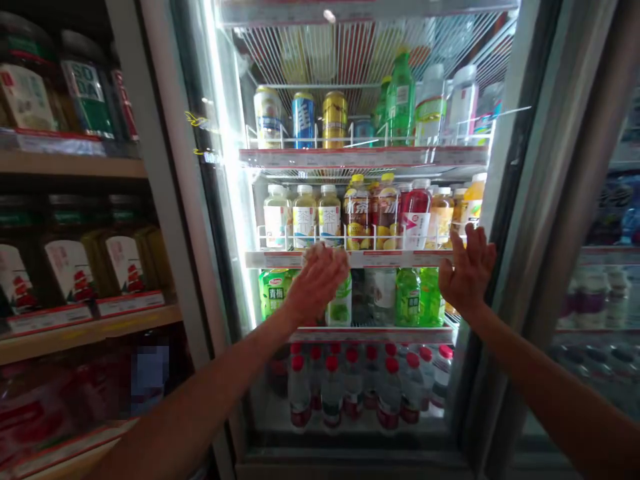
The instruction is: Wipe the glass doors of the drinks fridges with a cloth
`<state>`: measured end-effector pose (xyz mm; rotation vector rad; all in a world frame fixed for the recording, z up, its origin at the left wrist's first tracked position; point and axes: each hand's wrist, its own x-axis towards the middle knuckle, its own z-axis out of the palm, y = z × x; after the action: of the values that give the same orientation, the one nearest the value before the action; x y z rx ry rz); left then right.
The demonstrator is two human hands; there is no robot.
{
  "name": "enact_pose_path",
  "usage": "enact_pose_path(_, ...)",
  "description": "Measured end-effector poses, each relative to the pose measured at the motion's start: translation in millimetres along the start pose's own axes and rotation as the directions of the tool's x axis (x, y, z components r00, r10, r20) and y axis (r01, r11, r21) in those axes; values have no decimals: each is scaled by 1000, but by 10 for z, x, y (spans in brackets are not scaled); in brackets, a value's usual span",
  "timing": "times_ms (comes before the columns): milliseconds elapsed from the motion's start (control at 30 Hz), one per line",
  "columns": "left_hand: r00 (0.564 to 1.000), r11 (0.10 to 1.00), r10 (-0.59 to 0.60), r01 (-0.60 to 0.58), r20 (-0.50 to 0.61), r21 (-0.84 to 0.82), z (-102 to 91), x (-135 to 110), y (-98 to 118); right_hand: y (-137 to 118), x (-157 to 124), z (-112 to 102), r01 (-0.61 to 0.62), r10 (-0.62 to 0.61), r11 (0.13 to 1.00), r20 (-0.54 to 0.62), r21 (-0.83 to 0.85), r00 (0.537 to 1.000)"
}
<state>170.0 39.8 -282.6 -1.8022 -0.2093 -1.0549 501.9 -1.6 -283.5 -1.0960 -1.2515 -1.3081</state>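
Note:
I face a lit drinks fridge behind a glass door [480, 200]. My left hand [315, 283] is raised at the level of the middle shelf, fingers curled over a small pale crumpled wad [320, 252], perhaps a cloth or paper. It seems pressed against the glass. My right hand [467, 273] is open, fingers spread upward, flat by the door's right edge. Behind the hands stand tea and juice bottles [357, 217] on the middle shelf and green bottles [407, 297] on the shelf below.
Cans [303, 120] line the top shelf and red-capped water bottles [350, 387] fill the bottom. A wooden shelf unit [85, 327] with dark bottles stands at left. Another fridge door [600, 300] is at right.

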Motion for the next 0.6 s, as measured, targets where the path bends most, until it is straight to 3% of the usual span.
enact_pose_path(67,967,975,219,-211,128,-73,12,-76,161,-4,3,2,1,-1,1000,-7,-1,1000)
enact_pose_path(133,941,957,283,-266,185,-113,-4,-50,143,-11,7,-1,-2,2,1000,-8,2,1000)
enact_pose_path(167,955,970,236,-221,178,-102,-14,10,74,-16,9,-3,-8,8,1000,-3,7,1000)
enact_pose_path(233,996,999,-5,8,89,-31,-16,179,-93,-25,12,-9,-21,21,1000,-2,20,1000)
enact_pose_path(300,975,975,-221,222,-19,23,17,321,-167,-31,14,-13,-28,28,999,0,30,1000)
enact_pose_path(333,970,970,-239,240,-44,31,43,351,-141,-31,14,-14,-30,30,999,3,30,1000)
enact_pose_path(367,981,981,-189,190,-42,28,70,352,-77,-30,14,-14,-29,29,999,5,28,1000)
enact_pose_path(433,999,999,36,-36,23,-16,113,289,97,-26,13,-11,-19,19,1000,1,23,1000)
enact_pose_path(500,969,973,226,-218,103,-83,126,233,204,-21,13,-8,-4,4,1000,-10,22,1000)
enact_pose_path(567,960,968,243,-230,136,-102,120,274,153,-17,14,-8,4,-4,1000,-14,30,1000)
enact_pose_path(600,977,984,170,-160,127,-83,118,335,80,-17,15,-8,2,-2,999,-11,34,1000)
